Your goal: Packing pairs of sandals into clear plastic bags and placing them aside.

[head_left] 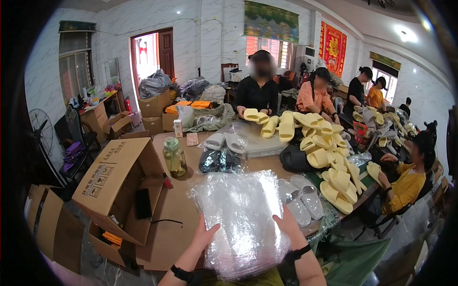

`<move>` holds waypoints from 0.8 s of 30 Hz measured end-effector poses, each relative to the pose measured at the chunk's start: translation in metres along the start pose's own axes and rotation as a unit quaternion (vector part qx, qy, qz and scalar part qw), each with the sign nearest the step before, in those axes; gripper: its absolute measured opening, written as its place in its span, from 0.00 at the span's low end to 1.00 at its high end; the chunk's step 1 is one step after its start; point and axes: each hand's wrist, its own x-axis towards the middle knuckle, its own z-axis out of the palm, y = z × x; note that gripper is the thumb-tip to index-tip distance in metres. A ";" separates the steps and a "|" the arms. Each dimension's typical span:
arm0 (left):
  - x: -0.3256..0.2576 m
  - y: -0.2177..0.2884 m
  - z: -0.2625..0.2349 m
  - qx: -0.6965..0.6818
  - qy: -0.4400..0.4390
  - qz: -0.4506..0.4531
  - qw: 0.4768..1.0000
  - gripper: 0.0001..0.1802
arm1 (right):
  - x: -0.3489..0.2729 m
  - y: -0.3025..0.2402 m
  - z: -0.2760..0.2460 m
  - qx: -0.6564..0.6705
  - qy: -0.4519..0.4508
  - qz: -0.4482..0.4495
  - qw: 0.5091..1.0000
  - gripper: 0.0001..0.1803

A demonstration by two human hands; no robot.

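A thick stack of clear plastic bags (241,214) is held up in front of me, over the near edge of the table. My left hand (205,232) grips its left side, thumb on top and fingers mostly hidden underneath. On the opposite side, my right hand (288,223) clasps the stack the same way. Just right of the bags lie grey slippers in clear wrapping (307,202). Beyond the stack are a pair of light grey slippers (224,141) and a dark bagged bundle (217,161).
An open cardboard box (112,183) stands on the left, with a black phone (142,203) in it. Near it are a green-lidded bottle (174,159) and a small red bottle (167,181). Yellow slippers (329,157) are heaped at right. Several people work around the table.
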 end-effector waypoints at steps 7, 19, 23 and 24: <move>0.008 0.004 0.021 0.028 0.038 0.016 0.999 0.49 | -0.004 0.007 -0.005 -0.054 0.027 0.015 0.998 0.49; 0.005 0.028 0.010 -0.134 0.015 -0.162 0.977 0.25 | -0.010 0.008 0.008 -0.133 0.061 -0.004 0.989 0.48; 0.007 0.054 0.018 -0.155 -0.026 -0.219 0.963 0.26 | -0.009 -0.003 0.000 -0.113 0.017 0.030 0.993 0.47; 0.007 0.059 0.024 -0.173 -0.030 -0.220 0.960 0.24 | -0.008 0.003 0.001 -0.107 0.022 0.028 0.994 0.46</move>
